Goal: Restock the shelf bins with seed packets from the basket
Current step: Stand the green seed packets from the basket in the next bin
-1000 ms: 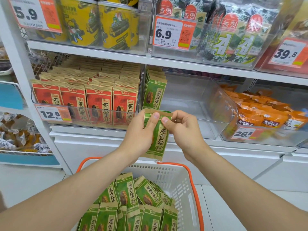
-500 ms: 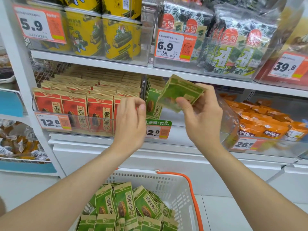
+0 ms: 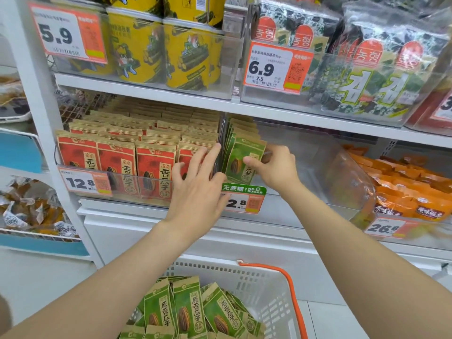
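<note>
Pinching the front green seed packet [image 3: 241,159] between thumb and curled fingers, the right hand [image 3: 275,168] holds it upright at the left end of the clear bin [image 3: 318,152]. Over on the other side, the left hand [image 3: 195,189] is spread flat, fingertips seemingly touching the divider [image 3: 221,140], gripping nothing. More green packets [image 3: 189,311] lie in the basket [image 3: 247,274] below.

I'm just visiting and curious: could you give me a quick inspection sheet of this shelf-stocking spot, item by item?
Surface: white shelf carrying clear bins.
Job's things: green packet upright at the left end of the middle bin; spare packets in the basket below.
Clutter: nothing seen.
Hands: right hand pinches the green packet; left hand, fingers straight, touches the divider.
Cables: nothing seen.
Surroundings: red packets left, orange packets right, yellow tins and seaweed packs above.
</note>
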Action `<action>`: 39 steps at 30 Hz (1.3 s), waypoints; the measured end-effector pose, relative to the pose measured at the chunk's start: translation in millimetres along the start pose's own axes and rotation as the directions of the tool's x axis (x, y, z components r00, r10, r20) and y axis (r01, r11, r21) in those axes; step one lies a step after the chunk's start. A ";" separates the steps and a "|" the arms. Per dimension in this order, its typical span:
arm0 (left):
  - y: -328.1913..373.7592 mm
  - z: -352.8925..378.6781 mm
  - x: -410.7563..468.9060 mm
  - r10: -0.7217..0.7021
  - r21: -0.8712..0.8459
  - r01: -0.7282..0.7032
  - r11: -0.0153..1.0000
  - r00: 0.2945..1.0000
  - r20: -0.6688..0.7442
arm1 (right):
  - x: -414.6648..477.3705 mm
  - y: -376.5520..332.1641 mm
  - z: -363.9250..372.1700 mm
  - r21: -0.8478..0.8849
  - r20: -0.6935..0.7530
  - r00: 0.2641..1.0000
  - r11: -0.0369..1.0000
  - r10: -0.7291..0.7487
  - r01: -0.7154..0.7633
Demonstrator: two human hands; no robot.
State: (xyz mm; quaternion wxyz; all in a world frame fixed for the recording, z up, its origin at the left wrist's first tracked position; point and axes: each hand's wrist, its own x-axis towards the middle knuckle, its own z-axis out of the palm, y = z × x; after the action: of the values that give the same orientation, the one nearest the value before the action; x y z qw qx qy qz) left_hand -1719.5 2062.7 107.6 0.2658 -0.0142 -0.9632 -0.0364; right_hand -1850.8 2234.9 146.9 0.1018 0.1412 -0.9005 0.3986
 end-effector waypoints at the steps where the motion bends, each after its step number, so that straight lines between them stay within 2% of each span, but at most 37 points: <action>1: -0.7 1.1 -0.5 0.001 0.001 -0.001 1.000 1.000 0.003 | 3.8 -1.2 3.7 -0.003 0.023 0.999 0.999 0.039 -0.039; 5: -0.5 4.8 -1.6 0.009 0.002 -0.009 1.000 1.000 -0.003 | 10.0 -11.6 15.7 -0.147 0.157 0.973 0.978 0.170 -0.147; 7: 0.9 5.8 -1.7 0.004 -0.004 -0.004 1.000 1.000 -0.013 | 13.5 -15.8 18.5 -0.158 0.205 0.946 0.962 0.252 -0.222; 11: 2.5 8.4 -3.3 0.000 -0.016 -0.001 1.000 1.000 -0.024 | 28.9 -17.8 36.1 0.058 0.333 0.867 0.910 0.370 -0.410; 16: -0.9 10.2 -2.8 0.014 -0.020 -0.014 1.000 1.000 -0.027 | 62.3 10.0 63.0 0.382 0.382 0.886 0.828 0.263 -0.410; 20: 0.0 12.3 -2.2 0.009 -0.037 -0.009 0.999 1.000 -0.027 | 60.5 3.6 50.4 0.481 0.475 0.857 0.757 0.200 -0.443; 23: 0.6 13.5 -2.6 0.010 -0.051 -0.012 0.999 1.000 -0.029 | 58.3 2.7 43.1 0.427 0.477 0.844 0.775 0.244 -0.465; 27: -0.1 12.5 -3.0 0.013 -0.038 -0.014 0.999 1.000 -0.020 | 50.4 -4.9 37.5 0.362 0.498 0.836 0.820 0.232 -0.443; 32: 1.8 10.1 -3.2 -0.006 -0.021 0.007 1.000 1.000 0.004 | 39.7 2.5 25.8 0.167 0.530 0.802 0.894 0.274 -0.415; 39: 2.5 9.5 -4.7 -0.009 0.009 0.009 1.000 1.000 0.006 | 28.2 -0.6 34.9 0.128 0.386 0.911 0.970 0.143 -0.206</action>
State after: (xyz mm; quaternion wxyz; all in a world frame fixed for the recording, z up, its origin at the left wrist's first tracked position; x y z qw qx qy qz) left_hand -1720.2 2065.9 97.2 0.2627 -0.0087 -0.9643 -0.0333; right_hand -1879.6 2203.5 132.5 -0.1199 0.1412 -0.8761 0.4452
